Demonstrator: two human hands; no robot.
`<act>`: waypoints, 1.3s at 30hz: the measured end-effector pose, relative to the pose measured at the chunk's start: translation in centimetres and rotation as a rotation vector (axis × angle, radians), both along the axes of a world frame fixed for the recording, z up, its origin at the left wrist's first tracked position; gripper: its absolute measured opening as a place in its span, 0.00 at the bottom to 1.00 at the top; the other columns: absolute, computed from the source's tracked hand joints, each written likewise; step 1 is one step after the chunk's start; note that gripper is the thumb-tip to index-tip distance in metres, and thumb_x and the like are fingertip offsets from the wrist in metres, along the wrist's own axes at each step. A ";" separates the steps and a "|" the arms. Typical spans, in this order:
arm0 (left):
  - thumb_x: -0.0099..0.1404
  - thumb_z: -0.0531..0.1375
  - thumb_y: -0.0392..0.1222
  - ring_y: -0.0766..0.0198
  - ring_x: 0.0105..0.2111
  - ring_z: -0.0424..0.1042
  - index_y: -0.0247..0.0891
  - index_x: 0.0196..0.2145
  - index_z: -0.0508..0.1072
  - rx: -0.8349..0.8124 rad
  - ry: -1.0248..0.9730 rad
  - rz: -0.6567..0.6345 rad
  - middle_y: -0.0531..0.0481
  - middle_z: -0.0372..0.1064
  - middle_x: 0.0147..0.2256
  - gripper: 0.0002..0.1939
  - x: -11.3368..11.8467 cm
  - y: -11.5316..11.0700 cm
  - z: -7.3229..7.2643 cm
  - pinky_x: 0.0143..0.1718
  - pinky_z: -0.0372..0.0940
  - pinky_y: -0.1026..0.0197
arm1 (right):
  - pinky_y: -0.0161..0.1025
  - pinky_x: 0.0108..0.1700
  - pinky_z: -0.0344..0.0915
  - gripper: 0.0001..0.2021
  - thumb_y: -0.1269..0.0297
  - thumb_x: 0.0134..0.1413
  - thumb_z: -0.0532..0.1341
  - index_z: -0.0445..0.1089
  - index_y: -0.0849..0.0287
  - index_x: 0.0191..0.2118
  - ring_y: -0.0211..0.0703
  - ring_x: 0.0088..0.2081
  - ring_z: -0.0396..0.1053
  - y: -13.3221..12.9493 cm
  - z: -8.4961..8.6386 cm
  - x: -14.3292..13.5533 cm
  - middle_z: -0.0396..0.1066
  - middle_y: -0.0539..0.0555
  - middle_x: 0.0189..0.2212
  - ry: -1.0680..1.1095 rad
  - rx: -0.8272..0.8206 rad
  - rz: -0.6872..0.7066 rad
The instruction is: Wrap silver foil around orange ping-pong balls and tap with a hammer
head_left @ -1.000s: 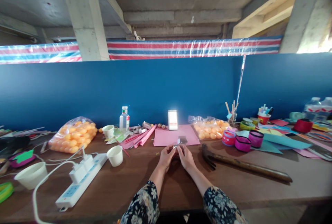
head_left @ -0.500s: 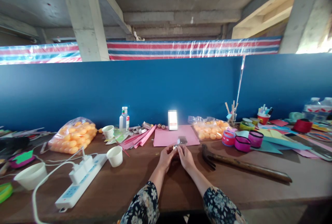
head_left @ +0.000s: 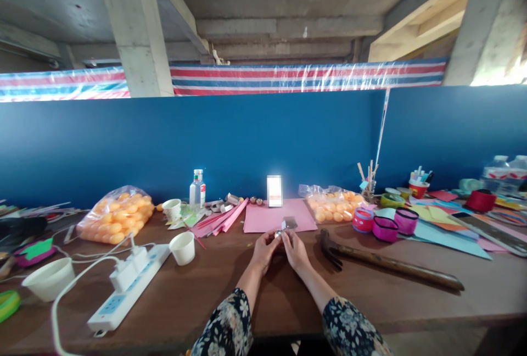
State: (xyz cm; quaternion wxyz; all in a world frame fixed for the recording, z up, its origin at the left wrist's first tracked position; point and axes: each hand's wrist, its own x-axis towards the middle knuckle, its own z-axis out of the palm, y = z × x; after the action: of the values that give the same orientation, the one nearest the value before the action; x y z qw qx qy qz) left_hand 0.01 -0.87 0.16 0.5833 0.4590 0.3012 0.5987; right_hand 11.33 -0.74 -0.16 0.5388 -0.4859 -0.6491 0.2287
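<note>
Pinch grip of two bare hands: the left hand (head_left: 264, 250) and the right hand (head_left: 295, 250) converge, thumbs and forefingers drawn in around a small, glossy, silver-coloured piece (head_left: 279, 233). The piece sits between the fingertips, by the near edge of a flat, matt pink paper sheet (head_left: 263, 220); its full outline is covered by the fingers, and whether it touches the table cannot be told. For good handling, one hand should steady the piece while the other makes fine adjustments, with light, even pressure, since so smooth a surface would probably slip under a hard squeeze. Forearms resting low would likely reduce tremor. On the paper, just beyond the fingers, lies a thin, greyish, see-through rectangle (head_left: 289, 223). To the right rests a claw hammer (head_left: 391, 263) with a dark metal head and a long, worn wooden handle, on a smooth brown tabletop (head_left: 206, 295). Behind it stand a magenta, dark-rimmed, cup-like ring (head_left: 386, 228) and a crinkled clear plastic bag of round orange balls (head_left: 335, 206), their surfaces smooth and faintly translucent.
</note>
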 end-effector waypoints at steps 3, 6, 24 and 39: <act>0.46 0.63 0.46 0.59 0.32 0.71 0.32 0.38 0.72 0.010 -0.003 -0.004 0.43 0.72 0.33 0.21 0.0 -0.1 0.1 0.37 0.64 0.56 | 0.35 0.37 0.62 0.15 0.55 0.53 0.48 0.66 0.59 0.36 0.42 0.34 0.68 -0.1 0.1 0.0 0.71 0.54 0.31 0.003 0.000 -0.005; 0.46 0.63 0.45 0.59 0.31 0.71 0.33 0.38 0.71 0.010 0.002 -0.005 0.43 0.72 0.33 0.21 0.0 -0.2 0.2 0.37 0.64 0.56 | 0.35 0.37 0.62 0.16 0.55 0.53 0.48 0.66 0.59 0.36 0.42 0.33 0.69 -0.1 0.2 -0.1 0.71 0.54 0.31 0.001 -0.008 -0.005; 0.47 0.62 0.45 0.59 0.32 0.71 0.33 0.40 0.71 0.024 0.041 -0.002 0.43 0.72 0.35 0.21 -0.1 -0.2 0.1 0.38 0.64 0.56 | 0.37 0.37 0.63 0.15 0.56 0.53 0.48 0.65 0.60 0.35 0.43 0.34 0.69 0.3 -0.4 0.0 0.71 0.56 0.31 0.011 0.003 -0.015; 0.47 0.63 0.42 0.58 0.37 0.70 0.36 0.44 0.69 -0.006 -0.073 0.048 0.44 0.72 0.38 0.24 -0.3 0.5 -0.4 0.42 0.62 0.56 | 0.40 0.47 0.62 0.17 0.70 0.49 0.52 0.63 0.57 0.47 0.42 0.45 0.65 0.0 -0.1 -0.3 0.67 0.55 0.44 0.086 0.129 0.176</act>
State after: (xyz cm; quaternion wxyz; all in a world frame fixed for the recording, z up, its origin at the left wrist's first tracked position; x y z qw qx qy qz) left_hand -0.24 -0.38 -0.26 0.5808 0.4277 0.2924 0.6279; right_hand 11.06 -0.71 -0.24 0.5742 -0.3811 -0.6788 0.2536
